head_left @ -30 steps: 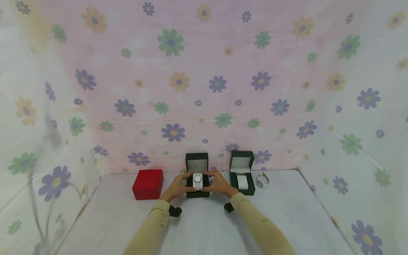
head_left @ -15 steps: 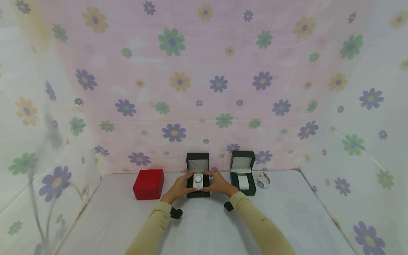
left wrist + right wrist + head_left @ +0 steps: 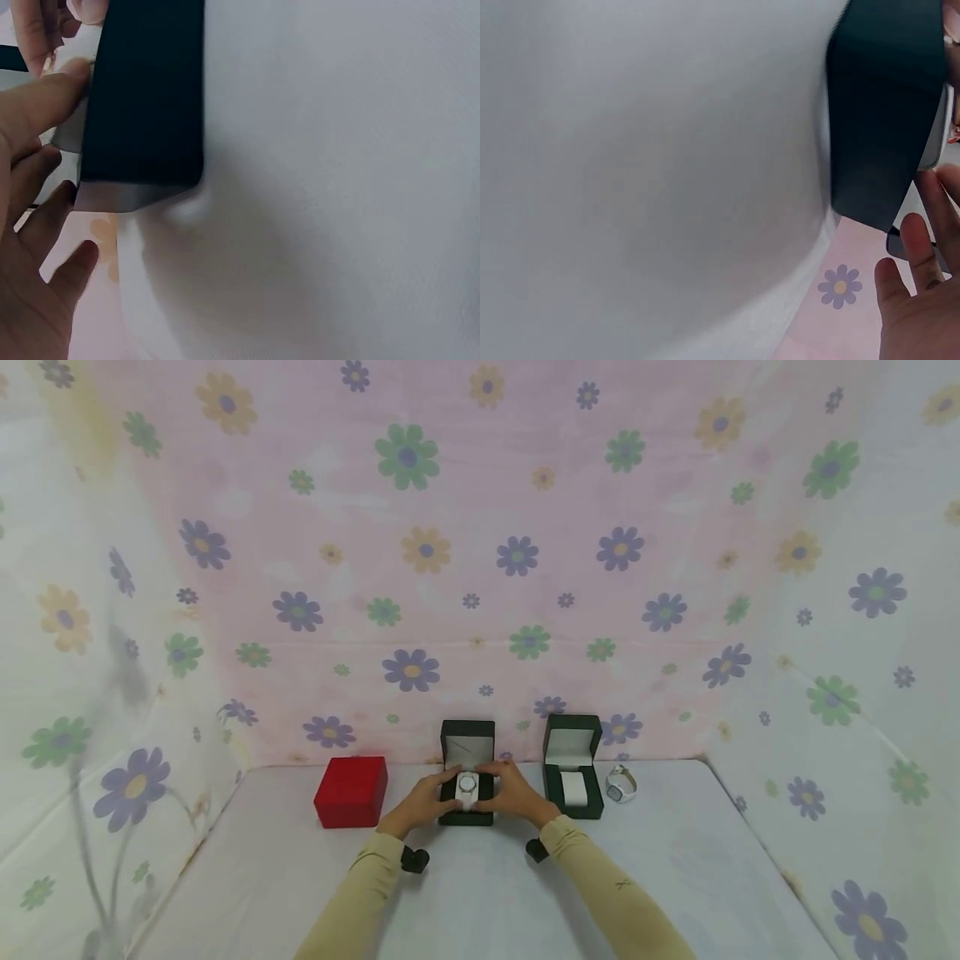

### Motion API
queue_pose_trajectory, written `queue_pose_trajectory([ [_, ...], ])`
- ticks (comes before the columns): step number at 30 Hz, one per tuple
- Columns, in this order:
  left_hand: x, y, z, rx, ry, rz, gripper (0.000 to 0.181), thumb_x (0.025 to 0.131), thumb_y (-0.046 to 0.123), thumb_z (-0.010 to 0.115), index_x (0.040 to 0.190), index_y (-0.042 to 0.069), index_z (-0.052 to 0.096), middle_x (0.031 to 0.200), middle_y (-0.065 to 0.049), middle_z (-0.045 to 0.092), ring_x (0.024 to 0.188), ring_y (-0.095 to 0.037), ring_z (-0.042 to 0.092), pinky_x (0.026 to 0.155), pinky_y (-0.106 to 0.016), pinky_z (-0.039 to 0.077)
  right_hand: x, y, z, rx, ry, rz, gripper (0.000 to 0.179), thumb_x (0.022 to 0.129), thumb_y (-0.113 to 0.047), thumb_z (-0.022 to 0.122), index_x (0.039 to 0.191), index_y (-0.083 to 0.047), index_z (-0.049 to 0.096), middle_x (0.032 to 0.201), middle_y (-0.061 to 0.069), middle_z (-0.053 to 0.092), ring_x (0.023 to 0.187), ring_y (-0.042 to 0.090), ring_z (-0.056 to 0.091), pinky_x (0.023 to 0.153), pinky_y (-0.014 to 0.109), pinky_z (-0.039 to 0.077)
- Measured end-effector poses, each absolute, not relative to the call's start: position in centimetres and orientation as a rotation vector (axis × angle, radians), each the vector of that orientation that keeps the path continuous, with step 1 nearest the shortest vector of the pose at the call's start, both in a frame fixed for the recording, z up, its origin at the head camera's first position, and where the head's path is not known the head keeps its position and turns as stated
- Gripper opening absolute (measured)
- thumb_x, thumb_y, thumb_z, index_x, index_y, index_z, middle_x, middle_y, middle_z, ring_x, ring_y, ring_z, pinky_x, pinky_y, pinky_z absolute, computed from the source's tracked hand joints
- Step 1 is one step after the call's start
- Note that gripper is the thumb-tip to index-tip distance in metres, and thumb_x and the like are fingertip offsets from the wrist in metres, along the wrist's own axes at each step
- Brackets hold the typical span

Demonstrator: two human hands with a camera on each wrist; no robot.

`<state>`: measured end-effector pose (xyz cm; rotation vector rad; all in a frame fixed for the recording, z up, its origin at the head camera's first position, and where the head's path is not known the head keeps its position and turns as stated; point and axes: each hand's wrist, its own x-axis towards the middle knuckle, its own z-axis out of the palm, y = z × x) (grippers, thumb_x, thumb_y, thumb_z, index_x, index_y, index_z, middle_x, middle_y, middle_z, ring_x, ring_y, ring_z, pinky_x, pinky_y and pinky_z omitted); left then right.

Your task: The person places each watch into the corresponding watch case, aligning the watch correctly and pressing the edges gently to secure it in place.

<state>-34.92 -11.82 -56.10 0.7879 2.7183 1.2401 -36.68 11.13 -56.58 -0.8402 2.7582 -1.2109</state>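
An open black watch box (image 3: 467, 752) stands at the middle back of the table. A white watch on a white cushion (image 3: 467, 787) sits in its base. My left hand (image 3: 441, 790) reaches in from the left side and my right hand (image 3: 497, 783) from the right. The fingertips of both pinch the cushion's ends. In the left wrist view my left hand (image 3: 37, 150) lies beside the black box (image 3: 142, 97), its thumb on the white cushion (image 3: 69, 131). The right wrist view shows my right hand's fingers (image 3: 922, 255) behind the box (image 3: 881, 112).
A closed red box (image 3: 351, 792) stands to the left. On the right is an open dark green box (image 3: 573, 767) with a bare white cushion, and a loose white watch (image 3: 619, 783) beside it. Flowered cloth walls enclose the white table (image 3: 480, 902).
Both hands stay at the black box with the watch cushion between them. Only a slight shift of the fingers and of the view shows.
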Motion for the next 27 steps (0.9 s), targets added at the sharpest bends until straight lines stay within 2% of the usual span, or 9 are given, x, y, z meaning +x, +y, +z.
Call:
queue_pose_trajectory([
  [6,-34.54,-11.45,-56.07,0.767,2.722,1.231,0.060,0.093,0.004,0.072,0.147,-0.006,0.047,0.149,-0.025,0.051,0.141,-0.043,0.045,0.117,-0.060,0.034,-36.45,10.90,-56.19,-0.904,2.754,-1.232,0.058,0.078,-0.018,0.089,0.128,0.000,0.067,0.127,0.013,0.069,0.123,0.032,0.056,0.115,0.057,0.034],
  [11,-34.30,-11.37,-56.31,0.728,2.751,1.233,0.057,0.095,0.007,0.070,0.147,-0.006,0.048,0.149,-0.026,0.051,0.140,-0.043,0.046,0.117,-0.060,0.035,-36.31,10.72,-56.36,-0.862,2.762,-1.196,0.058,0.082,-0.020,0.086,0.132,0.000,0.065,0.132,0.013,0.067,0.123,0.031,0.050,0.107,0.052,0.041],
  [15,-34.04,-11.39,-56.27,0.724,2.768,1.226,0.057,0.096,0.008,0.069,0.147,-0.006,0.047,0.148,-0.027,0.051,0.139,-0.044,0.047,0.116,-0.060,0.036,-36.39,10.61,-56.73,-0.903,2.780,-1.153,0.057,0.086,-0.020,0.083,0.135,-0.001,0.062,0.135,0.012,0.066,0.126,0.030,0.053,0.108,0.050,0.037],
  [18,-33.98,-11.33,-56.27,0.751,2.791,1.242,0.056,0.095,0.007,0.070,0.145,-0.007,0.049,0.145,-0.028,0.053,0.136,-0.045,0.049,0.114,-0.061,0.038,-36.23,10.63,-56.72,-0.906,2.784,-1.159,0.057,0.086,-0.019,0.082,0.136,0.000,0.061,0.135,0.013,0.065,0.126,0.030,0.053,0.110,0.051,0.037],
  [23,-33.95,-11.36,-56.53,0.819,2.823,1.306,0.055,0.093,0.005,0.072,0.142,-0.008,0.052,0.141,-0.028,0.057,0.132,-0.045,0.053,0.111,-0.061,0.042,-35.73,10.79,-56.28,-0.868,2.783,-1.178,0.060,0.085,-0.020,0.083,0.136,0.001,0.060,0.137,0.016,0.064,0.124,0.032,0.046,0.105,0.053,0.044],
  [27,-33.91,-11.59,-56.85,0.786,2.832,1.384,0.051,0.093,0.005,0.072,0.141,-0.004,0.056,0.143,-0.024,0.058,0.135,-0.042,0.052,0.112,-0.060,0.041,-35.77,11.04,-56.03,-0.923,2.803,-1.202,0.059,0.084,-0.019,0.084,0.135,0.003,0.062,0.136,0.017,0.064,0.127,0.036,0.051,0.111,0.056,0.038],
])
